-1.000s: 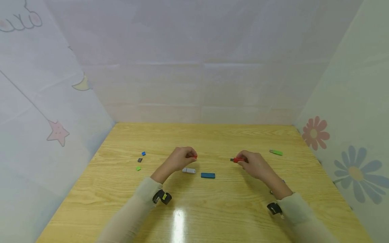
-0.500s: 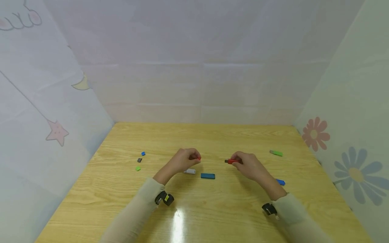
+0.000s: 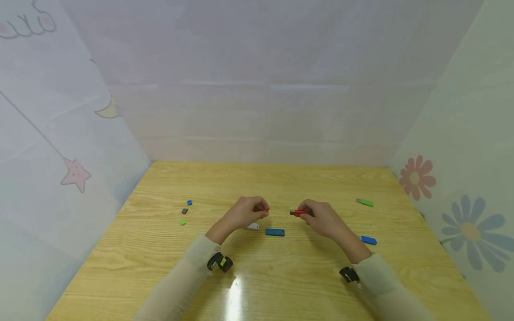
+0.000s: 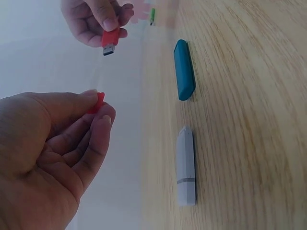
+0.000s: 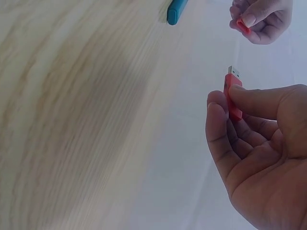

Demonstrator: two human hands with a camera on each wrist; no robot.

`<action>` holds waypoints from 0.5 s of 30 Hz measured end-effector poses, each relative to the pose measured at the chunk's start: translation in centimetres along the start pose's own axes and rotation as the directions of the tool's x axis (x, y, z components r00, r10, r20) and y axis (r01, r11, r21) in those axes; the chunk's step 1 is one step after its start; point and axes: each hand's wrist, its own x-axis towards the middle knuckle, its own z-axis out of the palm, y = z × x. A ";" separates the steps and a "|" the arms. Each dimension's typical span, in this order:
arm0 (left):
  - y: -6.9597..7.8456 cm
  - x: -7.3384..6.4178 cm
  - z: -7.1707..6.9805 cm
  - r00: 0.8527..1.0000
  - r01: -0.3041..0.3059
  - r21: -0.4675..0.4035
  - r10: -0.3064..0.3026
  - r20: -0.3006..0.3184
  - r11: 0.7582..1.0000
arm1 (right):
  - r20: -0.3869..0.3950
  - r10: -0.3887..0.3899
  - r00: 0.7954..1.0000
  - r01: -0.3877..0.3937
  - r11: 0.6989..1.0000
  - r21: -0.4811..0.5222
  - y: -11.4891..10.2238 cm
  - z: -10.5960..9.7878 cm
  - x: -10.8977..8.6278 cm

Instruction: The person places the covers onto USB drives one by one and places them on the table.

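My left hand (image 3: 244, 212) pinches a small red cap (image 4: 98, 103) between thumb and forefinger, above the table. Facing it, my right hand (image 3: 324, 218) holds a red USB flash drive (image 5: 233, 96) by its body, the bare metal plug (image 5: 234, 71) pointing toward the cap. A short gap separates cap and plug. Below and between the hands lies a teal USB stick (image 3: 275, 232). Beside it a white USB stick (image 4: 186, 167) lies on the table, partly hidden by my left hand in the head view.
At the left of the wooden table (image 3: 257, 178) lie a blue cap (image 3: 189, 202), a dark cap (image 3: 184, 211) and a green cap (image 3: 182, 222). On the right are a green flash drive (image 3: 365, 202) and a blue flash drive (image 3: 368, 240). Patterned cloth walls (image 3: 257, 111) surround the table.
Both hands have moved toward each other, the right hand leftward with the red flash drive and the left hand slightly rightward with the cap. The blue flash drive has come out from behind the right arm.
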 end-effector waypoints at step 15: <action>0.2 0.3 0.3 0.999 0.033 -0.009 -0.033 0.018 0.999 | 0.016 0.001 1.000 -0.002 1.000 0.030 -1.2 0.9 0.6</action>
